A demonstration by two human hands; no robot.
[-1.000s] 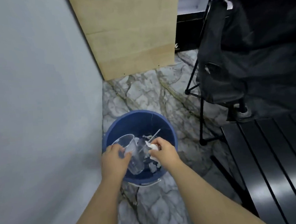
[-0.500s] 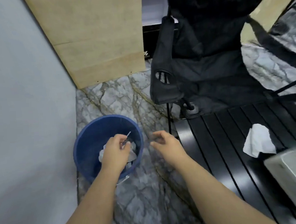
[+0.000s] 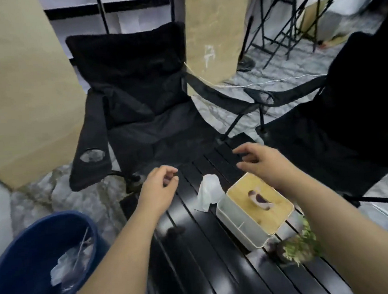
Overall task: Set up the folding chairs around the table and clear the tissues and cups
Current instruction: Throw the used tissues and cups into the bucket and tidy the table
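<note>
A crumpled white tissue [image 3: 208, 191] lies on the black slatted table [image 3: 219, 266], next to a white tissue box with a wooden lid [image 3: 255, 213]. My left hand [image 3: 159, 188] hovers just left of the tissue, fingers loosely curled and holding nothing. Over the table's far end my right hand [image 3: 260, 160] is spread and empty, just beyond the box. One unfolded black folding chair [image 3: 137, 109] stands at the table's far end, another [image 3: 333, 123] at its right. The blue bin [image 3: 20, 269] at lower left holds clear cups and tissues.
A small green plant [image 3: 298, 245] sits on the table near the box. Cardboard panels [image 3: 21, 90] lean at the left and behind the chairs. A folded black metal frame [image 3: 280, 19] stands at the far right on the marble floor.
Both hands let go of the cup and tissue in the bin, then rose from it and came over the table. The view has swung up and right to the chairs and table.
</note>
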